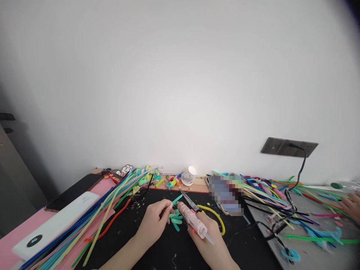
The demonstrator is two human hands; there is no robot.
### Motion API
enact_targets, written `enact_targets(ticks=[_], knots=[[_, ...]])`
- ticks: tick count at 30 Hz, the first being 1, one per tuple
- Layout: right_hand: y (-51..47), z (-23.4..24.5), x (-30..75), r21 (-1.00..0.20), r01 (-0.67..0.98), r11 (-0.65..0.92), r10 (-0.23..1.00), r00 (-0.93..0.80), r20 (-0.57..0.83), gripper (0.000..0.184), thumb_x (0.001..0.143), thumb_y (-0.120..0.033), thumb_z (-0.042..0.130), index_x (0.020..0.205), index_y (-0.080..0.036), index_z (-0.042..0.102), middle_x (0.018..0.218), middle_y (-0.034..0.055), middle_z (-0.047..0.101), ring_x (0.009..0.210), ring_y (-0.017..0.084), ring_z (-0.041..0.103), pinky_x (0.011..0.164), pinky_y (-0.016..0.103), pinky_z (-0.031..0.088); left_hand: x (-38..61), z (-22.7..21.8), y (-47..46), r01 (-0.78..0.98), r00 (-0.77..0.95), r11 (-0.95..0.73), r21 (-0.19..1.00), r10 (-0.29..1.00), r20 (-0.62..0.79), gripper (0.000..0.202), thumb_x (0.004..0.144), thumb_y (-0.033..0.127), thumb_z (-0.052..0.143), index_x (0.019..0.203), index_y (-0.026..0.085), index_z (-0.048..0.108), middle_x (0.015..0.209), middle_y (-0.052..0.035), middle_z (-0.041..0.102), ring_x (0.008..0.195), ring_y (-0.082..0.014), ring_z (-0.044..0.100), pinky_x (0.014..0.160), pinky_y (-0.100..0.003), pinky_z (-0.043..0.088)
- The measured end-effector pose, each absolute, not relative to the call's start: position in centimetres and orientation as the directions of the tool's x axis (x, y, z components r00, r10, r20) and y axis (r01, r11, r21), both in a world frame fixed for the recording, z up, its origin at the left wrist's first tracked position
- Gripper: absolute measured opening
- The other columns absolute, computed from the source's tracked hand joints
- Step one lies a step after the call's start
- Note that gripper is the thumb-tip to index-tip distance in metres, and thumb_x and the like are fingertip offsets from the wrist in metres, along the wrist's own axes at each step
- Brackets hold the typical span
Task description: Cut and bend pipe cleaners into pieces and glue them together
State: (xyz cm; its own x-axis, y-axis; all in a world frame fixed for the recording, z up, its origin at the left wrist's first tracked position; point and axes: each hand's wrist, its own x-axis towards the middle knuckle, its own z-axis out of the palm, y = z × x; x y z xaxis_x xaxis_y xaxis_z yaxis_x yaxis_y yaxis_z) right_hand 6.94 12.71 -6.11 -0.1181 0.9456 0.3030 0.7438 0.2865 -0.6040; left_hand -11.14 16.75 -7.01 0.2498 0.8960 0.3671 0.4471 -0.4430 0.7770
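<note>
My left hand (154, 221) pinches a short teal pipe-cleaner piece (177, 198) above a small pile of teal and green pieces (176, 219) on the black mat (174, 247). My right hand (209, 234) is wrapped round a pink glue gun (194, 221), its nozzle end pointing toward the pile beside my left fingers. Scissors (189, 200) and a yellow pipe cleaner (216, 216) lie just behind the right hand.
Long coloured pipe cleaners (107, 210) fan out at left over a pink sheet, beside a white power bank (53, 225). A paper cup (188, 175) stands at the back. More pipe cleaners and a black cable (281, 221) cover the grey board at right, where another person's hand (352, 205) rests.
</note>
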Motion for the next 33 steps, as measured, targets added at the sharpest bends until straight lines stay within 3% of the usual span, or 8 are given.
enact_targets(ticks=[10,27,33], knots=[[12.7,-5.6,6.8,-0.590,0.760,0.272,0.954,-0.130,0.271,0.017,0.076,-0.020,0.045,0.061,-0.020,0.038,0.063,0.0011,0.051,0.059,0.014,0.051,0.053,0.022,0.038,-11.1,-7.1,16.8,0.437,0.262,-0.457,0.775,0.889,0.376,0.025,0.087,0.025,0.035,0.073,0.018,0.055,0.065,0.0011,0.060,0.049,-0.0103,0.053,0.054,-0.020,0.039],[13.0,-6.5,7.3,-0.642,0.712,0.283,0.944,-0.088,0.318,0.013,0.077,-0.021,0.046,0.064,-0.019,0.043,0.064,0.0012,0.053,0.058,0.015,0.051,0.054,0.023,0.039,-11.2,-7.4,16.7,0.444,0.254,-0.441,0.780,0.897,0.362,0.024,0.087,0.026,0.035,0.074,0.018,0.053,0.068,0.0006,0.060,0.050,-0.0102,0.052,0.053,-0.020,0.038],[13.1,-6.6,7.2,-0.611,0.742,0.276,0.945,-0.095,0.312,0.017,0.078,-0.022,0.045,0.062,-0.020,0.038,0.063,0.0003,0.051,0.056,0.014,0.051,0.052,0.023,0.038,-11.1,-7.2,16.7,0.443,0.262,-0.439,0.782,0.897,0.356,0.023,0.088,0.025,0.035,0.075,0.018,0.053,0.068,0.0011,0.059,0.051,-0.0101,0.052,0.054,-0.020,0.038]])
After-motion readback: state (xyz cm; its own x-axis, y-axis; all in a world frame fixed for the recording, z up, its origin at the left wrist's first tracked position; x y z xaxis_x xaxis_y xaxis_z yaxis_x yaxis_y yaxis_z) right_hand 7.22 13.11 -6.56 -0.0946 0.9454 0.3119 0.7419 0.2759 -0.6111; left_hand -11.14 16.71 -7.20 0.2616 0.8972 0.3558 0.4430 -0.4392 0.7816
